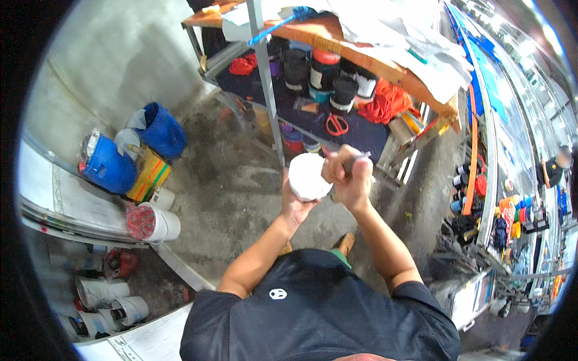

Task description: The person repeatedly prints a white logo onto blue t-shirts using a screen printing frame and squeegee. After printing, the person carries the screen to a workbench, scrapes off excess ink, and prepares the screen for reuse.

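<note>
A round white tub [309,178] is held out in front of my body, its top facing up and looking white throughout. My left hand [293,201] is closed around its left side and underside. At the tub's right edge, my right hand [351,180] is closed in a fist with the thumb up. Something small and greyish [360,157] shows at the top of that fist; its kind cannot be made out. Whether the right fingers touch the tub's rim is unclear.
Ahead stands a wooden table [385,60] with a metal post [265,84]; its lower shelf holds dark jars [344,94], red-handled scissors [337,125] and red cloth [385,103]. Blue barrels [162,131] and a white bucket [164,225] stand left. Another person [551,172] is far right.
</note>
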`<state>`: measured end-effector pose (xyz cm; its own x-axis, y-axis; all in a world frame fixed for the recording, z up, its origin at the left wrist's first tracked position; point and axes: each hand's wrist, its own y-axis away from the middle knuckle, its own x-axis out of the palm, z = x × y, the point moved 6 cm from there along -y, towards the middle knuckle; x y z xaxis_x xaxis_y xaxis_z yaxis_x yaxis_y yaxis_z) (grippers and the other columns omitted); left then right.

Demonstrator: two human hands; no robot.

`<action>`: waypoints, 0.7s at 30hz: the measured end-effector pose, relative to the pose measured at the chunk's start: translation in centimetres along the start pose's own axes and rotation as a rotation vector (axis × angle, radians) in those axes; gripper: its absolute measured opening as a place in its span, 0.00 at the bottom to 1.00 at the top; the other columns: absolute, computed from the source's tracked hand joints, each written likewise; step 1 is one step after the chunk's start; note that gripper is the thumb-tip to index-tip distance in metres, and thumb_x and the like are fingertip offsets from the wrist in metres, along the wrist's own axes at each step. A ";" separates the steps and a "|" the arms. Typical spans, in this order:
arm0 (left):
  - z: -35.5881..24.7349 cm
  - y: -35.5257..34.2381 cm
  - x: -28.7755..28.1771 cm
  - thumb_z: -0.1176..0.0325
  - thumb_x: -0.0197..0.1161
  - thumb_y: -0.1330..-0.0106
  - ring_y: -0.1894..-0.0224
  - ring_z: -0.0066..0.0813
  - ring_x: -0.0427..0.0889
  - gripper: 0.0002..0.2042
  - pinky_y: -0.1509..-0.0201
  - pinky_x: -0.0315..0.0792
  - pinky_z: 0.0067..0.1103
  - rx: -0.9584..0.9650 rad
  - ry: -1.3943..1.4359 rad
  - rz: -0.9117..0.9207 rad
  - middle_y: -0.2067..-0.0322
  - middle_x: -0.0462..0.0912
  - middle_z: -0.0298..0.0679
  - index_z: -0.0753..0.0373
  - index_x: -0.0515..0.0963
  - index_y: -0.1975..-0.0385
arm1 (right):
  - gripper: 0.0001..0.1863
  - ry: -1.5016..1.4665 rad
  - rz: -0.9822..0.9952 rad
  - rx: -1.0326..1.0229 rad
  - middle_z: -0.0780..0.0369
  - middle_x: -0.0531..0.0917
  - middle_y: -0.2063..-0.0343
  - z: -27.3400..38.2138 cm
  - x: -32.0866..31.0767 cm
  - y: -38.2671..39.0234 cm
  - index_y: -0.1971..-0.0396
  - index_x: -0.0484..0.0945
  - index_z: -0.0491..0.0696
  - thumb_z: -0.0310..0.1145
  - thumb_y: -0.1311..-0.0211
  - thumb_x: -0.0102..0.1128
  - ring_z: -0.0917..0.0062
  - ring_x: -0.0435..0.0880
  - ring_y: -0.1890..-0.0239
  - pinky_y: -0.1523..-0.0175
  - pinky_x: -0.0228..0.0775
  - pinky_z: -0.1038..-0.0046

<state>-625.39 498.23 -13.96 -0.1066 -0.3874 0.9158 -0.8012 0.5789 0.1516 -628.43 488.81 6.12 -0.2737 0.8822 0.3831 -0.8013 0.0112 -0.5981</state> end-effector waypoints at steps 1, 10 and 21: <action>0.0 0.9 0.8 0.33 0.47 0.30 0.62 0.33 0.85 0.30 0.74 0.79 0.27 0.023 -0.084 -0.128 0.56 0.83 0.34 0.47 0.71 0.39 | 0.32 -0.028 -0.101 -0.010 0.68 0.63 0.85 -1.2 0.0 -0.3 0.78 0.64 0.45 0.60 0.25 0.46 0.84 0.61 0.82 0.76 0.51 0.77; -2.1 2.6 1.0 0.31 0.36 0.27 0.59 0.33 0.85 0.32 0.71 0.79 0.30 -0.061 -0.010 -0.098 0.53 0.84 0.31 0.46 0.70 0.36 | 0.36 0.285 -0.038 0.021 0.67 0.62 0.87 -1.2 5.2 -0.7 0.80 0.62 0.49 0.70 0.31 0.45 0.81 0.57 0.83 0.73 0.51 0.73; -3.7 4.0 1.5 0.32 0.38 0.27 0.57 0.34 0.84 0.32 0.69 0.78 0.30 -0.014 -0.083 -0.172 0.49 0.82 0.32 0.48 0.71 0.38 | 0.35 0.156 -0.229 -0.033 0.68 0.62 0.87 -2.7 4.5 -4.4 0.79 0.63 0.49 0.69 0.30 0.42 0.81 0.58 0.84 0.75 0.51 0.73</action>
<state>-626.59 502.58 -10.61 -0.0174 -0.5391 0.8421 -0.8033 0.5090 0.3092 -624.71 494.01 8.59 -0.0004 0.9166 0.3999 -0.8144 0.2318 -0.5320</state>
